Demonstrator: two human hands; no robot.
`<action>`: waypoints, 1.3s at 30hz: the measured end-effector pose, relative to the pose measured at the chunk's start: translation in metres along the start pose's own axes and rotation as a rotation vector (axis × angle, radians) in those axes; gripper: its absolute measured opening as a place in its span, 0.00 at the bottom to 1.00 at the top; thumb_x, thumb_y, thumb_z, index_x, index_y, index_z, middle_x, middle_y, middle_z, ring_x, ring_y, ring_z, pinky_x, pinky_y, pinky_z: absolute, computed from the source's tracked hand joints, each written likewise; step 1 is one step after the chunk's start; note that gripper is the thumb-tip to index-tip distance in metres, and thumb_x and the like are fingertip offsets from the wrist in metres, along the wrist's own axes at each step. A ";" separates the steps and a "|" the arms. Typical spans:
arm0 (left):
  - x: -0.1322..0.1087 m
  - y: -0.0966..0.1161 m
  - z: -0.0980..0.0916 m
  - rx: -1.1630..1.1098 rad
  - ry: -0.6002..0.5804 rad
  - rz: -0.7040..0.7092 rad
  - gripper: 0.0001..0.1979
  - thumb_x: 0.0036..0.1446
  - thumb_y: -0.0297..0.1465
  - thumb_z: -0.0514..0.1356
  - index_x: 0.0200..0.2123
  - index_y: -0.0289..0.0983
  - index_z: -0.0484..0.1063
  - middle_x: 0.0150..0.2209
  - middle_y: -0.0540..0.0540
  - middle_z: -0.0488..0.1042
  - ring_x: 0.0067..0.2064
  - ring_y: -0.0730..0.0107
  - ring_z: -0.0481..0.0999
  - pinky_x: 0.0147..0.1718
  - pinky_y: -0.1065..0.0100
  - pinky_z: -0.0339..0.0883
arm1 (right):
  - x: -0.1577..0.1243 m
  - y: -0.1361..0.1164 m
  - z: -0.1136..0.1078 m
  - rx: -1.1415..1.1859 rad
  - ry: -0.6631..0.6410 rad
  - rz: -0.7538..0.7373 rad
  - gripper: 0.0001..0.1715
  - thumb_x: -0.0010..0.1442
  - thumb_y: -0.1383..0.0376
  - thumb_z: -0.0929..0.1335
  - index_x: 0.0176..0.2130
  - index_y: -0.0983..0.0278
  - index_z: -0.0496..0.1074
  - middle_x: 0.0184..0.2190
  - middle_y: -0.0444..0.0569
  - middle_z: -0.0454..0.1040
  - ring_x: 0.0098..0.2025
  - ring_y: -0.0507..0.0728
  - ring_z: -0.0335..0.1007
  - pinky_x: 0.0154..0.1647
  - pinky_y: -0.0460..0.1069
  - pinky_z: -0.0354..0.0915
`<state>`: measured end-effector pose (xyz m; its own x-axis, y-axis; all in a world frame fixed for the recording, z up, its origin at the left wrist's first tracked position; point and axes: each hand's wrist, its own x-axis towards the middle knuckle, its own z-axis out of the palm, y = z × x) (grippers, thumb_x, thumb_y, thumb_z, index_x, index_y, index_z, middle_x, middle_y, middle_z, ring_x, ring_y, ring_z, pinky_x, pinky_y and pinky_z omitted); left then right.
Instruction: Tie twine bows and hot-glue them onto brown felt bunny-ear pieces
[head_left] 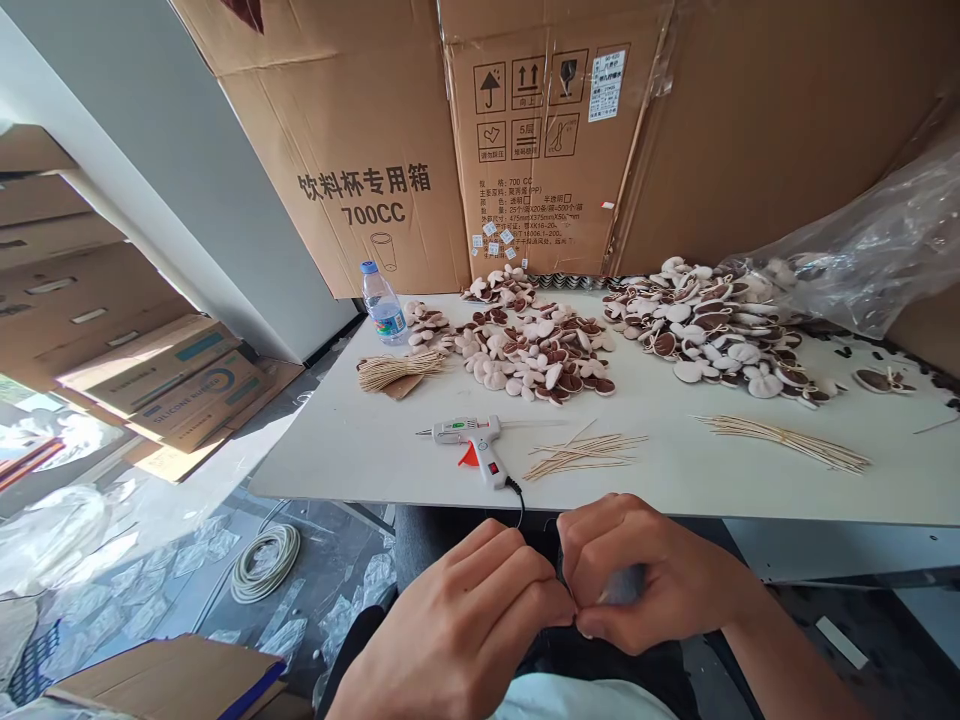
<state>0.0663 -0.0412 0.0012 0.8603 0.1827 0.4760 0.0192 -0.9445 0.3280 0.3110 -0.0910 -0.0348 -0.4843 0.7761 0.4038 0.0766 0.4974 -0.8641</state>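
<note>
Over my lap, below the table's front edge, my left hand (472,620) and my right hand (637,565) meet with fingertips pinched together. Whatever they hold is too small or hidden to name. Just beyond them on the white table (330,445) lies a white glue gun (469,436) on its side, nozzle to the left, with a red trigger and a black cord. Right of it are loose thin wooden sticks (585,456). A bundle of similar sticks (784,442) lies farther right.
Brown-and-white fabric pieces form a middle pile (532,350) and a right pile (720,335). A water bottle (384,305) stands behind a tied stick bundle (401,370). Large cardboard boxes (375,130) wall off the back. A coiled cable (265,563) lies on the floor at left.
</note>
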 end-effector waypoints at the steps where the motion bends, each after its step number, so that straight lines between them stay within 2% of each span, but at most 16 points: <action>1: 0.000 0.000 0.000 0.001 -0.002 0.000 0.18 0.82 0.24 0.44 0.43 0.36 0.72 0.37 0.43 0.78 0.34 0.64 0.71 0.37 0.62 0.67 | 0.000 0.000 0.000 0.000 -0.002 0.002 0.13 0.65 0.68 0.77 0.29 0.58 0.76 0.27 0.43 0.80 0.31 0.54 0.73 0.35 0.49 0.67; 5: 0.000 0.000 0.000 -0.028 0.034 0.000 0.13 0.81 0.23 0.49 0.45 0.35 0.72 0.37 0.43 0.79 0.35 0.64 0.71 0.37 0.62 0.67 | -0.002 -0.003 0.001 0.016 0.031 0.005 0.12 0.65 0.70 0.78 0.31 0.58 0.78 0.28 0.43 0.80 0.31 0.54 0.73 0.35 0.48 0.67; 8: 0.000 -0.001 0.003 -0.042 0.140 -0.051 0.07 0.77 0.20 0.56 0.46 0.36 0.71 0.38 0.44 0.79 0.35 0.65 0.70 0.38 0.63 0.66 | -0.003 -0.005 0.004 0.057 0.164 0.046 0.07 0.65 0.69 0.79 0.37 0.57 0.82 0.31 0.43 0.80 0.32 0.53 0.73 0.36 0.48 0.66; 10: 0.000 -0.001 0.006 -0.048 0.229 -0.130 0.08 0.74 0.18 0.59 0.46 0.37 0.71 0.37 0.46 0.79 0.36 0.66 0.70 0.38 0.63 0.67 | -0.003 -0.005 0.007 0.093 0.251 0.100 0.06 0.65 0.67 0.80 0.42 0.57 0.83 0.32 0.42 0.79 0.34 0.53 0.71 0.38 0.49 0.66; 13: -0.001 -0.001 0.011 -0.084 0.322 -0.226 0.11 0.71 0.16 0.61 0.46 0.38 0.72 0.38 0.46 0.78 0.37 0.67 0.72 0.39 0.65 0.69 | -0.002 -0.005 0.010 0.145 0.318 0.201 0.05 0.66 0.64 0.80 0.42 0.56 0.83 0.32 0.41 0.76 0.35 0.54 0.68 0.41 0.49 0.65; 21: 0.000 -0.002 0.019 -0.064 0.377 -0.263 0.13 0.68 0.16 0.64 0.46 0.39 0.72 0.38 0.48 0.79 0.37 0.69 0.74 0.39 0.66 0.70 | 0.004 -0.008 0.017 0.316 0.502 0.302 0.04 0.70 0.61 0.79 0.41 0.56 0.83 0.35 0.42 0.78 0.39 0.54 0.70 0.46 0.48 0.68; 25: 0.002 -0.002 0.022 -0.001 0.419 -0.253 0.12 0.67 0.17 0.65 0.45 0.39 0.73 0.38 0.48 0.80 0.37 0.68 0.75 0.40 0.65 0.71 | 0.007 -0.010 0.020 0.343 0.484 0.306 0.07 0.72 0.59 0.77 0.41 0.56 0.79 0.38 0.42 0.76 0.42 0.54 0.71 0.49 0.48 0.68; 28: 0.002 -0.001 0.021 0.031 0.463 -0.267 0.13 0.67 0.20 0.68 0.51 0.38 0.75 0.42 0.45 0.82 0.41 0.67 0.80 0.43 0.65 0.75 | 0.006 -0.011 0.021 0.346 0.446 0.334 0.07 0.73 0.58 0.76 0.42 0.56 0.78 0.39 0.42 0.77 0.43 0.54 0.71 0.49 0.48 0.68; 32: 0.004 -0.001 0.017 -0.024 0.380 -0.302 0.17 0.69 0.23 0.69 0.58 0.40 0.76 0.51 0.42 0.83 0.48 0.65 0.84 0.49 0.66 0.78 | 0.003 -0.008 0.022 0.300 0.432 0.366 0.05 0.72 0.60 0.77 0.42 0.57 0.80 0.38 0.43 0.78 0.43 0.55 0.71 0.48 0.48 0.68; 36: 0.005 -0.004 0.017 -0.051 0.359 -0.306 0.14 0.68 0.22 0.69 0.54 0.40 0.79 0.46 0.43 0.85 0.43 0.64 0.84 0.44 0.66 0.79 | 0.003 -0.006 0.022 0.262 0.461 0.386 0.04 0.71 0.59 0.77 0.43 0.56 0.83 0.37 0.43 0.80 0.42 0.55 0.73 0.47 0.48 0.69; 39: 0.006 -0.006 0.019 -0.035 0.380 -0.285 0.10 0.67 0.21 0.69 0.48 0.39 0.80 0.41 0.45 0.85 0.38 0.67 0.82 0.39 0.67 0.77 | 0.004 -0.007 0.022 0.269 0.512 0.408 0.06 0.70 0.58 0.79 0.41 0.57 0.83 0.34 0.42 0.79 0.38 0.54 0.73 0.45 0.48 0.69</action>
<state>0.0814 -0.0391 -0.0133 0.5761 0.5264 0.6253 0.2045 -0.8335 0.5133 0.2892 -0.1000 -0.0339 0.0130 0.9978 0.0652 -0.0853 0.0661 -0.9942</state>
